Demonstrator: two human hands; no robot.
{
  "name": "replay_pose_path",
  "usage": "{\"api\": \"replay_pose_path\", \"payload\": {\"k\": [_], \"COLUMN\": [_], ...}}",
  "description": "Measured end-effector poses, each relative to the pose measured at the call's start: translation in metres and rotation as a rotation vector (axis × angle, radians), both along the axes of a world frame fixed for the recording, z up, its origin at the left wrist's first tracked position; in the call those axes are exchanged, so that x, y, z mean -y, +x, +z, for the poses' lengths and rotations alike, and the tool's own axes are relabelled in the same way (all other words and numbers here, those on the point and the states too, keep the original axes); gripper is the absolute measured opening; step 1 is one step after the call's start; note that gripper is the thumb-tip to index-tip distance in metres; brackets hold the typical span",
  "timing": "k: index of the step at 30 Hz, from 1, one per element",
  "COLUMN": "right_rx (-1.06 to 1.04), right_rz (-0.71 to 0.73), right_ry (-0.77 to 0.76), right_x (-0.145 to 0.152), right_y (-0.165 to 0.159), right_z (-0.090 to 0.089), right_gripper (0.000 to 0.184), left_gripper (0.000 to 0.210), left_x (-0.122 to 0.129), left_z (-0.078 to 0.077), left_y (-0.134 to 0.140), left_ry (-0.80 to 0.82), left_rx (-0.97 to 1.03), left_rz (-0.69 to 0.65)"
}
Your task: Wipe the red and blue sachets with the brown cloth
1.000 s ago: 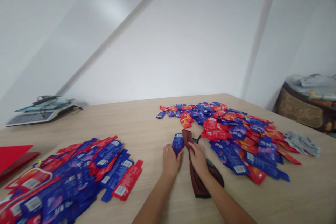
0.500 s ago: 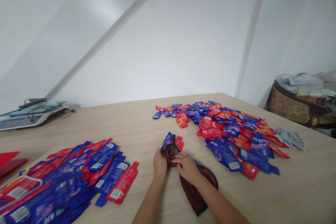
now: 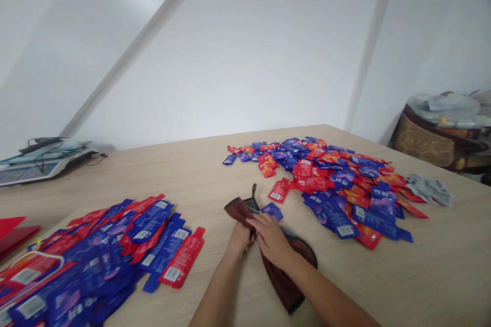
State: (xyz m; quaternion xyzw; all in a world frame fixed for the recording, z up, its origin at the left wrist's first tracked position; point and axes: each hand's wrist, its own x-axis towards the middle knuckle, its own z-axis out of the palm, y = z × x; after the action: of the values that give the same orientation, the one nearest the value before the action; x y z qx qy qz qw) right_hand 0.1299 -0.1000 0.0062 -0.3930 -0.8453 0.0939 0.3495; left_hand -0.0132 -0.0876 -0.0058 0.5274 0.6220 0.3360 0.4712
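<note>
In the head view my left hand [image 3: 240, 238] is closed on a brown fabric piece with dark edging [image 3: 238, 209], which stands folded up from the table. A small black loop [image 3: 253, 191] sticks up behind it. My right hand [image 3: 271, 241] lies against the same fabric, its fingers curled over the near side and partly hiding it. Under my right wrist and forearm, more brown fabric with a black rim [image 3: 282, 286] lies on the table; I cannot tell whether it is joined. Just beyond my right hand rest a purple packet [image 3: 273, 210] and a red packet [image 3: 280, 190].
Flattened red and blue cartons [image 3: 107, 255] are piled at left. A heap of small red and purple packets [image 3: 326, 173] spreads at right, with a grey crumpled cloth [image 3: 429, 190] beside it. A flat device [image 3: 46, 166] and red folded sheets [image 3: 17, 237] lie farther left.
The brown fabric has been turned and its folded end now points up and left. The red packet now lies farther right and back; the purple packet shows right of the fabric instead of behind it.
</note>
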Motion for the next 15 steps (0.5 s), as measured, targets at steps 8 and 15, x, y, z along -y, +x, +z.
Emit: {"api": "replay_pose_path", "payload": {"k": [8, 15], "right_rx": [0.208, 0.106], "right_rz": [-0.292, -0.390], "right_ry": [-0.166, -0.137], "right_x": [-0.030, -0.030], "right_y": [0.009, 0.031], "right_z": [-0.001, 0.001], "right_gripper": [0.045, 0.050], "left_gripper": [0.044, 0.043], "left_x": [0.000, 0.007], "left_z": [0.002, 0.008], "left_y": [0.002, -0.008], "left_ry": [-0.090, -0.100], "left_rx": [0.024, 0.040], "left_rz": [-0.038, -0.026]}}
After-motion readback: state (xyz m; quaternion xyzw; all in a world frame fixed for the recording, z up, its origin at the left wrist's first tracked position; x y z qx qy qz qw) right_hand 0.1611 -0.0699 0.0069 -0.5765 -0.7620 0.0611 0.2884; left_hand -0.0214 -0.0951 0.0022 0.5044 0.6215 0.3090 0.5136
